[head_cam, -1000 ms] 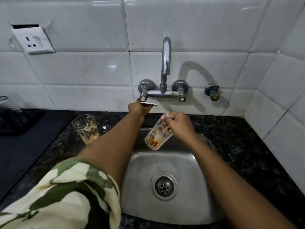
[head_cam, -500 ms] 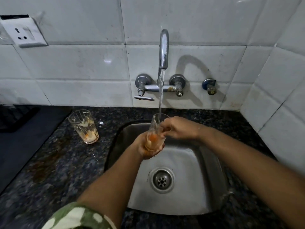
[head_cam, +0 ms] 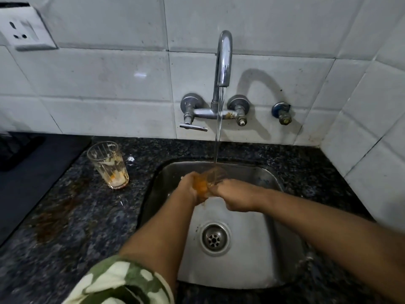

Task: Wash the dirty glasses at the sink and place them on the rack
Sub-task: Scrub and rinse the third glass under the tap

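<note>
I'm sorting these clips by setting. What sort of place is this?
Most likely a home kitchen, at the sink. A steel sink is set in a dark speckled stone counter, a wall tap runs against white tiles, and a dirty glass waits on the counter.

You're looking at a white tiled wall [head_cam: 109,84] with grubby grout lines and a few dark specks — it wraps round into a corner on the right [head_cam: 372,106]. A white power socket [head_cam: 24,31] sits up in the top-left. Below the tiles there's a dark speckled granite counter [head_cam: 76,216] with a brownish stain on it, and a black mat [head_cam: 26,172] lying along the left edge. Light bounces off the tiles in a small glare spot — the spout throws a curved shadow [head_cam: 260,93] on the wall.
</note>
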